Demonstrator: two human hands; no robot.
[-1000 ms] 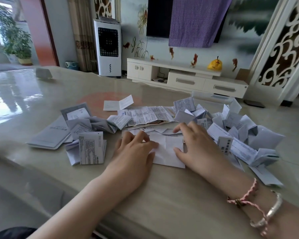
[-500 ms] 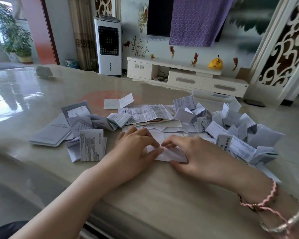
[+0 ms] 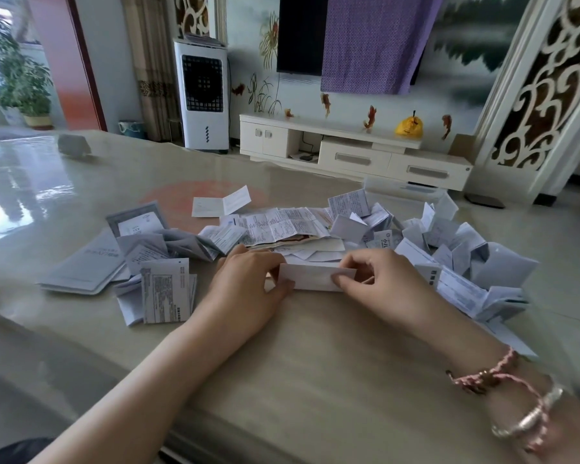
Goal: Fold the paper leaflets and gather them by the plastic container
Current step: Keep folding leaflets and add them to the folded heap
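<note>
Head view, left to right. Left-centre of frame: loose leaflets (image 3: 168,289) and booklets on tabletop (image 3: 315,380), some flat, some creased; likely awaiting folding. Centre: left hand (image 3: 248,283) and right hand (image 3: 379,279) each pinch an end of narrow folded leaflet (image 3: 315,276), thumbs on near face. Right: heap of folded leaflets (image 3: 466,262) in front of clear plastic container (image 3: 402,192), upper right. Judgement: partway through; sizeable folded heap gathered, several sheets left.

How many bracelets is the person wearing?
2, both on the right wrist: a pink braided cord bracelet nearer the hand, and a silver bangle further up the arm. The left wrist is bare as far as it shows.
</note>
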